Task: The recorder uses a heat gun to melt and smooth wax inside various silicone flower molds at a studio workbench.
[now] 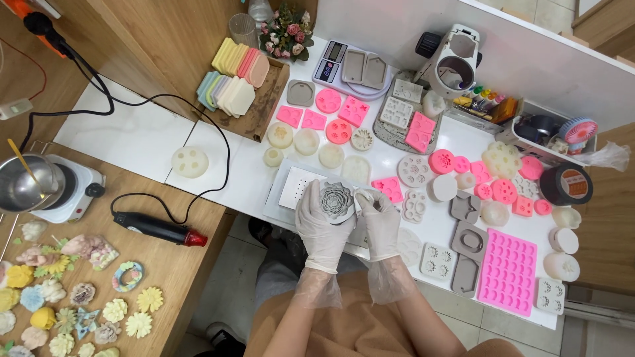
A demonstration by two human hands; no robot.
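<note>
Gloved left hand (pixel 322 225) and right hand (pixel 378 221), fingers clamped around a grey flower-shaped mould (pixel 337 201) held above the white table's (pixel 152 142) near edge; uneven squeezing could, in all likelihood, crack the petals or drop it.

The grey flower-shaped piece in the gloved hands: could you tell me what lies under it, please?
Under the grey flower piece, held by the left hand and right hand, lies a white perforated tray on the white table. The tray's near part is covered by the hands.
</note>
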